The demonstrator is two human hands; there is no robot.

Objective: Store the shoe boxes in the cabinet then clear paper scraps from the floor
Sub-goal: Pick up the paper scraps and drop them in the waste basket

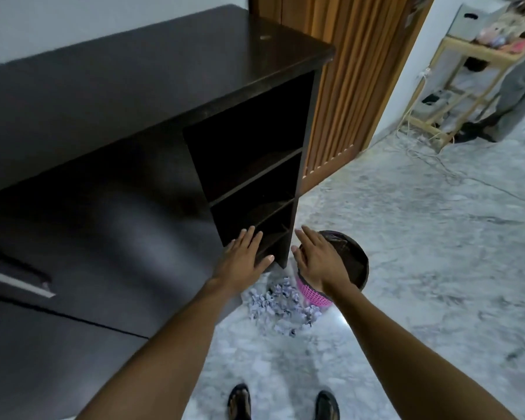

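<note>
Lying in a loose heap on the floor [422,237], the paper scraps [281,307] sit just in front of the dark cabinet [134,86], at the foot of its open right-hand bay, and touch the pink mesh wall of a waste bin [311,295] with a dark liner. The bay's shelves [255,177] are too shadowed to tell what lies on them. The left hand [243,262] reaches out above the scraps with its fingers straight and slightly spread, holding nothing, in front of the lowest shelf edge; whether it touches the wood cannot be told. The right hand [319,262] is stretched flat over the bin's near rim, fingers straight and close together, also holding nothing. Below, two dark sandals [240,401] stand on the mottled grey floor. A slatted wooden door [352,71] rises just beside the cabinet, and farther right a pale wooden rack [473,86] stands against the wall with another person's trouser leg [522,86] near it.
</note>
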